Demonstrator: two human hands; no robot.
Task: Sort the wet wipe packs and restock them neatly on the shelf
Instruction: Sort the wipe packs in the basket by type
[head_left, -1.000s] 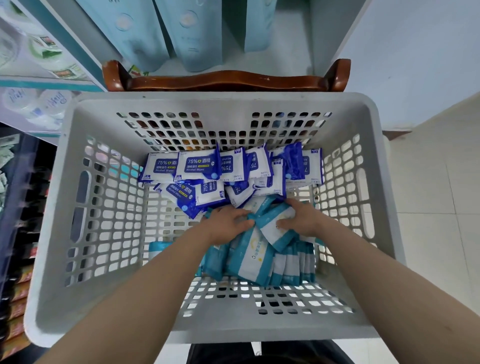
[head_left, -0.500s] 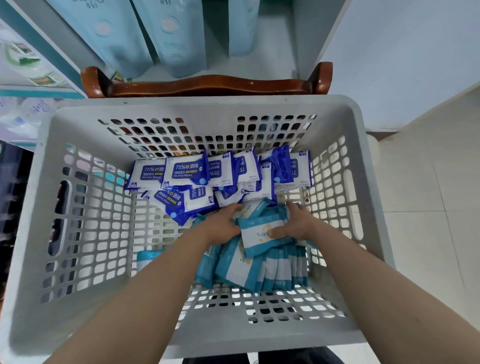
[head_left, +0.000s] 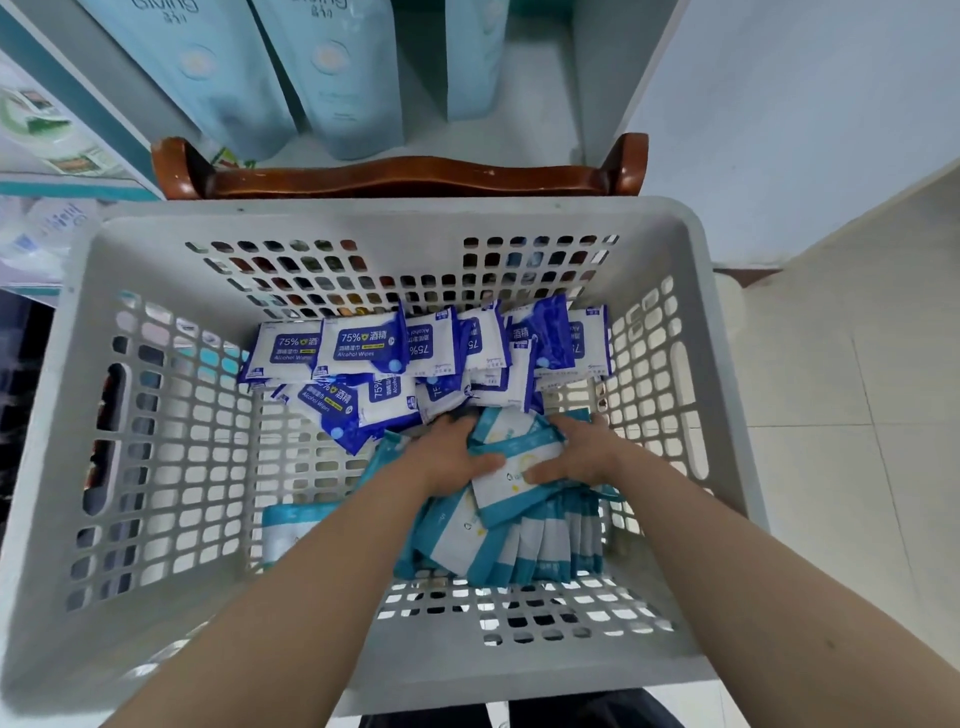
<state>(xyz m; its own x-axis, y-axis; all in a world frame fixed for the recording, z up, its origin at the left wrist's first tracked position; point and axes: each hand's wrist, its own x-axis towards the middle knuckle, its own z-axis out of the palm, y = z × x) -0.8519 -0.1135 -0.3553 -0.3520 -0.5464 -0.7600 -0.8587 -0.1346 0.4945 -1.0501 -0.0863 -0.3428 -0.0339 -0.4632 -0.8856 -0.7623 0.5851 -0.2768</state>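
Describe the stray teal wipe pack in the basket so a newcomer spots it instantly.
Look into the grey perforated basket. Its far wall is crowded with dark blue alcohol wipe packs; a teal pile sits near the right wall. The stray teal pack lies flat alone on the basket floor, left of that pile, partly hidden by the left forearm.

Soft, cool, bright light fills the scene, with only faint shadows inside the basket (head_left: 395, 218). Holes in its near wall glow white. The wide lens bows the rim and stretches the edges. Print on the dark-blue packs (head_left: 358, 348) reads sharp; the teal packs (head_left: 519, 551) look smeared; the left edge is dim.
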